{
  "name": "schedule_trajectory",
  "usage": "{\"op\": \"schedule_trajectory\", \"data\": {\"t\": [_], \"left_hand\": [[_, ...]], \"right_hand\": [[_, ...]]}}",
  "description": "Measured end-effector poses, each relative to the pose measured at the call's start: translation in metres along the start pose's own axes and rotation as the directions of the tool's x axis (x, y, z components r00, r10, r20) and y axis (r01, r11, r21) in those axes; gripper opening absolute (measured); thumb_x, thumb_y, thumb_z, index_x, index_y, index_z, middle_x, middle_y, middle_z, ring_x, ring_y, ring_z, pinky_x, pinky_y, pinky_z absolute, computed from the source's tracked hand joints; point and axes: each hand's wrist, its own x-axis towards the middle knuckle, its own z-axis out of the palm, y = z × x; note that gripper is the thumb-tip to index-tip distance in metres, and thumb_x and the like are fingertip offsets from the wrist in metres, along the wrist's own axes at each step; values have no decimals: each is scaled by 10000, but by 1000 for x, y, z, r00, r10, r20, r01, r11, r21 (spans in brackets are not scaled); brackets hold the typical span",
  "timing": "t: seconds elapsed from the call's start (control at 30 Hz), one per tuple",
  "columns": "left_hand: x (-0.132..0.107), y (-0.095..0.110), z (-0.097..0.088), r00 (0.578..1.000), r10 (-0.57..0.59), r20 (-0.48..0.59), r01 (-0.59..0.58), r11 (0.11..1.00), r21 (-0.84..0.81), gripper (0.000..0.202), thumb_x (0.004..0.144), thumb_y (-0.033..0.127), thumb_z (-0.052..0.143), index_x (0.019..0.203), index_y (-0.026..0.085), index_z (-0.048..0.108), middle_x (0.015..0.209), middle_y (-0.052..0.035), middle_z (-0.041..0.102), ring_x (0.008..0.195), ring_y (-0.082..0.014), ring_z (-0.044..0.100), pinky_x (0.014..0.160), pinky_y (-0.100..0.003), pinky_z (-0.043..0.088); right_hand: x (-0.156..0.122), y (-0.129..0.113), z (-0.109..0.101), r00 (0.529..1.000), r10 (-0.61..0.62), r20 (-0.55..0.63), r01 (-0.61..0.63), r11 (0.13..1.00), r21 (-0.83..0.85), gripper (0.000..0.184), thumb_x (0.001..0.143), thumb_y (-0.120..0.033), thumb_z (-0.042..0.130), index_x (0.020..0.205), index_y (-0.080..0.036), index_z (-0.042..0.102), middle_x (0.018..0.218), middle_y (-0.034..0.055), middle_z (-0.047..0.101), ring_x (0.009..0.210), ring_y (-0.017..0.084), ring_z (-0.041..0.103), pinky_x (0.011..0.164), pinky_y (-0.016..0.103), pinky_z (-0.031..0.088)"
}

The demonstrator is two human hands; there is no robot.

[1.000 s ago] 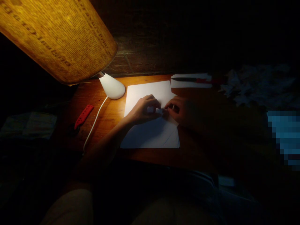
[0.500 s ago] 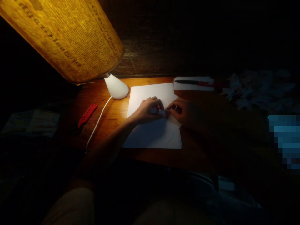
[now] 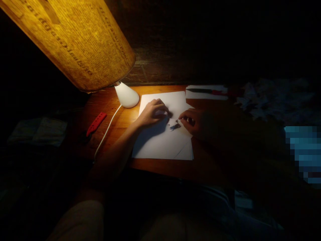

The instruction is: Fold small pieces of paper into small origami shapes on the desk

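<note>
A small folded piece of white paper (image 3: 173, 123) sits between my hands, low over a stack of white paper sheets (image 3: 160, 147), and casts a dark shadow. My left hand (image 3: 155, 112) is at its left side, fingers bent and closed at the paper's edge; its fingertips are partly hidden. From the right, my right hand (image 3: 192, 121) pinches close to the paper's other end with thumb and forefinger. Dim light blurs the exact contact. Another sheet's corner shows under the right hand.
A lit lamp with a printed shade (image 3: 82, 43) and white base (image 3: 127, 96) stands at the left, its cord (image 3: 107, 130) running forward. A red-handled tool (image 3: 96, 124) lies beside it. Behind, a knife (image 3: 200, 90) rests on white paper strips (image 3: 192, 97). Crumpled-looking paper pieces (image 3: 273, 98) are heaped at right.
My left hand has shifted up and left, its fingers lower and more bent. More of the small folded paper now shows between the hands. The view has tilted slightly.
</note>
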Motion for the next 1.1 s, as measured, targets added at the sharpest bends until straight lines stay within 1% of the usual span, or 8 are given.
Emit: {"op": "schedule_trajectory", "data": {"t": [0.07, 0.2, 0.3, 0.4, 0.53, 0.7, 0.87, 1.1], "left_hand": [[0, -2, 0, 1000, 24, 20, -26, 994, 106, 163, 850, 270, 709, 977, 238, 805, 1002, -90, 660, 958, -257, 604, 931, -422, 502], [-1, -9, 0, 999, 15, -48, -6, 982, 189, 159, 888, 349, 715, 955, 235, 802, 966, -84, 628, 931, -259, 580, 908, -416, 492], [-1, -13, 0, 999, 11, -50, -3, 986, 166, 195, 884, 394, 737, 974, 230, 796, 971, -78, 620, 937, -257, 581, 902, -407, 480], [-1, -16, -1, 1000, -7, -30, 11, 990, 140, 199, 873, 375, 748, 998, 226, 794, 979, -74, 614, 957, -259, 580, 912, -401, 471], [0, -18, -1, 999, -24, -34, 27, 994, 104, 184, 861, 344, 752, 997, 229, 797, 974, -65, 601, 961, -259, 570, 932, -408, 466], [0, -19, -5, 1000, -24, -16, 25, 999, 36, 196, 862, 352, 751, 1011, 238, 810, 988, -66, 603, 967, -258, 575, 942, -416, 473], [-1, -21, -17, 999, 10, 50, -9, 1000, -12, 221, 888, 345, 728, 1061, 246, 823, 1048, -82, 639, 1017, -254, 595, 1000, -416, 470], [-1, -23, -18, 1000, 0, 23, 1, 1000, -26, 197, 871, 396, 764, 985, 249, 830, 1032, -75, 666, 1015, -245, 615, 1022, -417, 475]], "right_hand": [[-1, -3, -1, 1000, -19, 19, 19, 1000, -7, 151, 933, -250, 611, 958, -191, 748, 806, 24, 683, 658, 144, 570, 663, 312, 398], [-3, -6, -3, 997, -23, 69, 25, 1000, -18, 175, 928, -236, 613, 1042, -201, 740, 837, 14, 690, 661, 140, 567, 654, 301, 395], [-6, -4, -5, 990, -50, 132, 60, 996, -70, 263, 907, -219, 613, 1149, -217, 717, 871, 25, 677, 725, 170, 585, 674, 306, 410], [-11, -1, -4, 980, -111, 168, 137, 979, -151, 389, 882, -210, 642, 1270, -215, 673, 945, 59, 677, 825, 218, 593, 717, 330, 429], [-25, 0, 0, 973, -158, 170, 190, 963, -190, 446, 957, -250, 616, 1398, -185, 605, 1072, 112, 663, 899, 254, 592, 779, 368, 467], [-33, -3, 1, 979, -109, 173, 149, 961, -232, 515, 1008, -268, 572, 1518, -200, 550, 1092, 115, 638, 882, 245, 580, 763, 355, 469], [-27, -8, -3, 959, -91, 268, 152, 964, -217, 557, 1000, -252, 557, 1549, -157, 547, 1104, 133, 627, 853, 239, 574, 750, 364, 468], [-27, -7, -1, 961, -112, 254, 168, 963, -213, 497, 993, -253, 545, 1466, -128, 632, 1077, 131, 619, 852, 236, 572, 747, 364, 454]]}}
